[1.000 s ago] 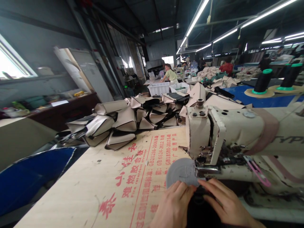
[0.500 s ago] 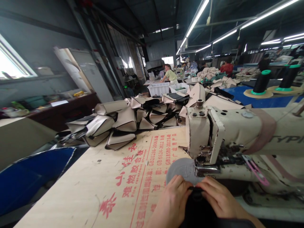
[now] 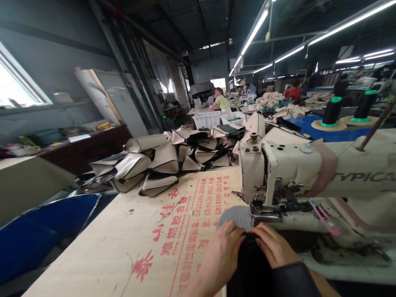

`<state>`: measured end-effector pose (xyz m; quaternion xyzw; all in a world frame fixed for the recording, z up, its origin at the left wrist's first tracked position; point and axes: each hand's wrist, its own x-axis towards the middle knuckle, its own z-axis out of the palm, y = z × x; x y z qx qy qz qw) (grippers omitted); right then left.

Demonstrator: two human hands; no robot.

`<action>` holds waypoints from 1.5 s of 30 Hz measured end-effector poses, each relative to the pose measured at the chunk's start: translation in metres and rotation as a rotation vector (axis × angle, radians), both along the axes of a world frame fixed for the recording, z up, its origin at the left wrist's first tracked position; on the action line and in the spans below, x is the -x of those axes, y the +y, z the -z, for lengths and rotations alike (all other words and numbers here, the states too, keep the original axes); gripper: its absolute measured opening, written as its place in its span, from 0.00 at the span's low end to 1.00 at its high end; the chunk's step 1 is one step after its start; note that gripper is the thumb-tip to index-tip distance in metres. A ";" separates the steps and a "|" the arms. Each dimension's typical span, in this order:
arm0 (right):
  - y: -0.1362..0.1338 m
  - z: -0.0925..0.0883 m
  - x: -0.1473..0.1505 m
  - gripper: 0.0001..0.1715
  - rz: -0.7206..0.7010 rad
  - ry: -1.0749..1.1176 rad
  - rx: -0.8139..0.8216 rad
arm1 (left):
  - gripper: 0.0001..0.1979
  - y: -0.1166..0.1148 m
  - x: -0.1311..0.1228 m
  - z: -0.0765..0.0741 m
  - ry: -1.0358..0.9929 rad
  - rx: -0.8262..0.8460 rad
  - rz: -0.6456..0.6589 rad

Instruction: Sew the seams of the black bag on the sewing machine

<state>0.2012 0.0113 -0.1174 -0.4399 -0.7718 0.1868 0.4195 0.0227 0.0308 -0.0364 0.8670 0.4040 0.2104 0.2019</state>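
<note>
Both my hands press a black piece of material (image 3: 258,268) toward the needle of a cream sewing machine (image 3: 297,173). My left hand (image 3: 221,255) lies on its left edge, fingers curled onto it. My right hand (image 3: 274,247) grips the right side, fingertips meeting the left ones just before the presser foot. A grey round plate (image 3: 235,216) sits under the machine head.
The plywood table top (image 3: 139,247) carries red printed characters. A heap of beige and black sewn pieces (image 3: 161,161) lies at its far end. Thread cones (image 3: 331,111) stand on a blue table at right. A blue sheet (image 3: 40,231) lies left. Other people work far behind.
My hands and the black piece have slid forward, closer to the presser foot. More of the black material shows at the bottom. The view has shifted slightly right.
</note>
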 end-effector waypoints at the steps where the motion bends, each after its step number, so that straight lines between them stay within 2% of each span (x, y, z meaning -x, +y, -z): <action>1: 0.000 0.000 0.000 0.16 0.005 -0.005 -0.011 | 0.14 0.000 0.000 -0.001 0.001 -0.005 0.003; 9: 0.001 0.005 0.001 0.15 0.059 0.019 -0.100 | 0.14 -0.002 -0.003 -0.001 0.033 0.037 -0.037; 20: 0.001 0.008 0.004 0.17 0.085 0.072 -0.102 | 0.14 -0.003 -0.008 -0.002 -0.012 0.040 -0.027; 23: -0.001 0.008 0.002 0.15 0.096 0.068 -0.123 | 0.15 -0.007 -0.009 -0.003 -0.061 0.062 -0.060; 26: -0.002 0.008 0.000 0.14 0.100 0.063 -0.148 | 0.14 -0.015 0.001 -0.002 -0.161 0.149 -0.084; 29: -0.003 0.008 0.000 0.15 0.091 0.058 -0.163 | 0.17 -0.025 0.018 0.006 -0.237 0.291 -0.105; 32: -0.001 0.008 0.002 0.15 0.074 0.050 -0.163 | 0.17 -0.032 0.025 0.024 -0.316 0.363 -0.165; 36: 0.000 0.006 0.006 0.17 0.098 0.053 -0.130 | 0.18 -0.030 0.014 0.052 -0.363 0.241 -0.403; 38: -0.002 0.005 0.007 0.17 0.134 0.060 -0.103 | 0.18 -0.024 0.007 0.056 -0.331 0.160 -0.490; 41: -0.006 0.006 0.010 0.17 0.190 0.132 -0.049 | 0.18 -0.008 0.002 0.040 -0.228 0.061 -0.450; 45: -0.004 0.022 0.025 0.21 0.282 0.328 0.129 | 0.19 0.033 -0.004 -0.002 0.105 0.014 -0.200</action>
